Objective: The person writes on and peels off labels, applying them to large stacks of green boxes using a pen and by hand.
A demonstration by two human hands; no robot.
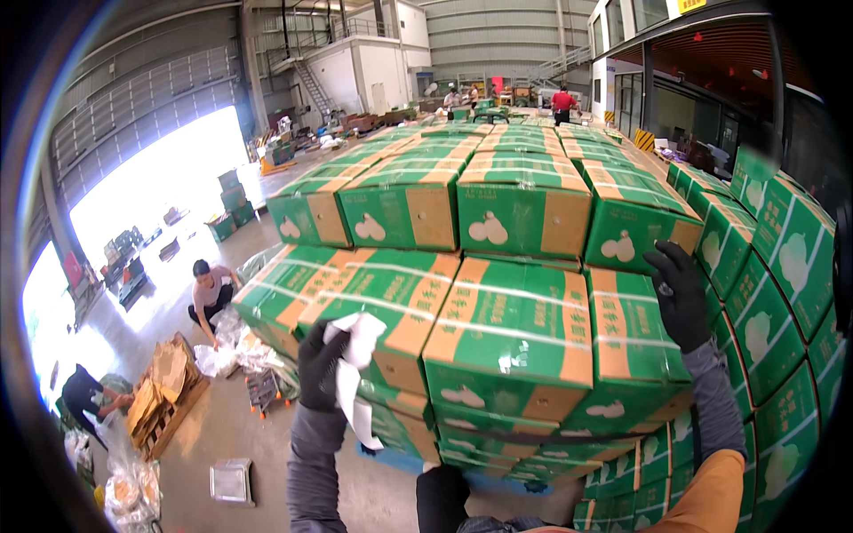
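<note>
My left hand (322,365), in a black glove and grey sleeve, grips a white strip of paper or labels (360,340) that hangs down in front of the stacked cartons. Raised at the right is my right hand (678,293), also gloved, its fingers bent beside the edge of an upper carton (643,226); whether it holds anything small is unclear. Between my hands lies a green and brown carton (510,326) bound with white straps, with printed fruit on its side. More such cartons rise in a step behind it.
Further carton stacks (760,333) stand close at my right. On the left, one person (212,290) crouches by clear plastic and another (90,400) bends at a wooden pallet (174,423) of flattened cardboard. A metal-coloured container (230,482) lies on the floor. More people are far back.
</note>
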